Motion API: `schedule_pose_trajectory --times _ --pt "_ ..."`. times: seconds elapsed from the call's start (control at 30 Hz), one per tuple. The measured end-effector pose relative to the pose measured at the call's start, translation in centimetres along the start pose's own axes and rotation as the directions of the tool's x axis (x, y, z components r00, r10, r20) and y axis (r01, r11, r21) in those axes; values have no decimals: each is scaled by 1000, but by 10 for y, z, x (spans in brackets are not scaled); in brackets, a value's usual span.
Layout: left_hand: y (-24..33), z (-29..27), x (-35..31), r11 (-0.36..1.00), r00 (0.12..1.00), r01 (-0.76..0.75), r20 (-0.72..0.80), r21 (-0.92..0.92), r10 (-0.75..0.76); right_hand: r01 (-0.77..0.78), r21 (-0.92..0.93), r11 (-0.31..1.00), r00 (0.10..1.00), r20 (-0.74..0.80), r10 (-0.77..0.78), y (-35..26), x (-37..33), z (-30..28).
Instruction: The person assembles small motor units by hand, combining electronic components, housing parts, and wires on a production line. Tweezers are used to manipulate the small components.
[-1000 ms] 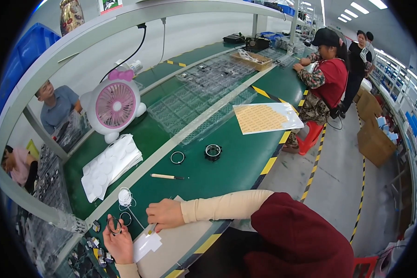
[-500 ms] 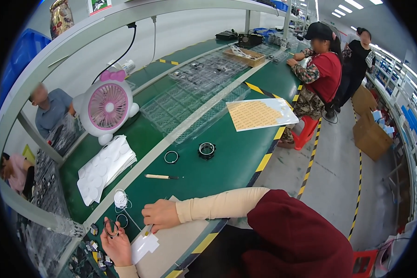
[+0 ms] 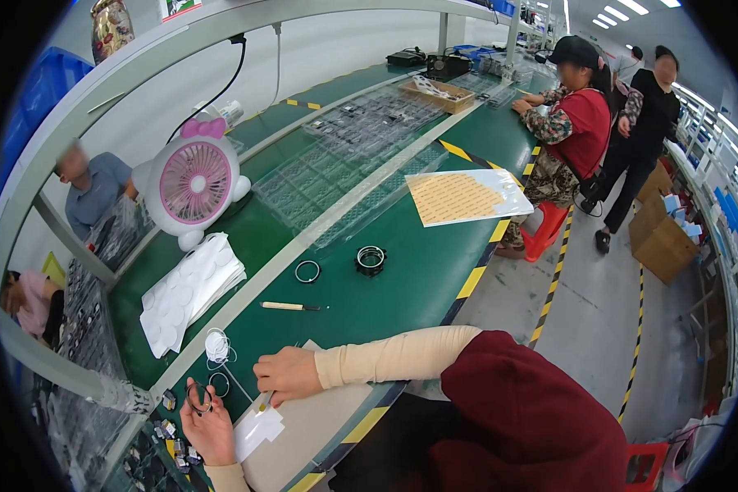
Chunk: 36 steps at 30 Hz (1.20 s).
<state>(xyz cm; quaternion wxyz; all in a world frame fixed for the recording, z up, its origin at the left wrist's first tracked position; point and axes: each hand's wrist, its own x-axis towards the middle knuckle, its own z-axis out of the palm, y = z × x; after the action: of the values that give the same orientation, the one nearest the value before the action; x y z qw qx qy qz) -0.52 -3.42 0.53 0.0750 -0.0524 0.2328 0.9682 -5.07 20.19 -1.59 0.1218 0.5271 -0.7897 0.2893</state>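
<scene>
- Two hands work at the lower left of the frame, close together over the green bench [image 3: 402, 279].
- The left hand [image 3: 209, 426] lies palm up, fingers partly curled. It pinches a small dark ring [image 3: 198, 397] between thumb and fingertips.
- The right hand [image 3: 287, 375] is closed around a thin yellow stick tool [image 3: 264, 403]. The tip points down, just above a small white sheet [image 3: 258, 428].
- The tool tip looks very near the ring, but I cannot tell if they touch.
- To do this step well, I think the left hand should keep the ring flat and steady, so the tool can meet it cleanly.
- The right wrist can rest on the bench edge. That helps the tip stay calm.
- A light touch seems best, because the ring is small and could slip out of the fingers.
- Another loose ring [image 3: 219, 384] lies just beside the left hand, and a white wad [image 3: 216, 346] sits a bit above it. Keep sleeves off them.
- Higher up the bench are a second stick tool [image 3: 287, 307], a thin ring [image 3: 307, 271] and a roll of tape [image 3: 370, 260].
- A stack of white sheets [image 3: 190, 291] and a pink fan [image 3: 193, 182] sit at the upper left.
</scene>
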Motion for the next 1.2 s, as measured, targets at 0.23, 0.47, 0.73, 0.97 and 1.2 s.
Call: schedule_pose_trajectory --times 0.23,0.47,0.73,0.97,1.2 --pt "-1 6 -2 999 1000 -21 16 -29 21 -54 6 999 998 -45 54 -7 2 1" --pt "9 -7 0 995 993 -97 70 -16 98 -72 -57 996 996 56 76 -13 4 5" --pt "18 -2 -6 999 974 14 227 35 -22 -74 -86 994 994 78 81 -17 11 3" --pt "28 2 -19 991 988 -75 142 107 59 -293 -206 934 927 179 330 -48 25 7" --pt "39 -1 -17 989 988 -107 120 102 94 -249 -179 952 943 181 281 -40 27 17"
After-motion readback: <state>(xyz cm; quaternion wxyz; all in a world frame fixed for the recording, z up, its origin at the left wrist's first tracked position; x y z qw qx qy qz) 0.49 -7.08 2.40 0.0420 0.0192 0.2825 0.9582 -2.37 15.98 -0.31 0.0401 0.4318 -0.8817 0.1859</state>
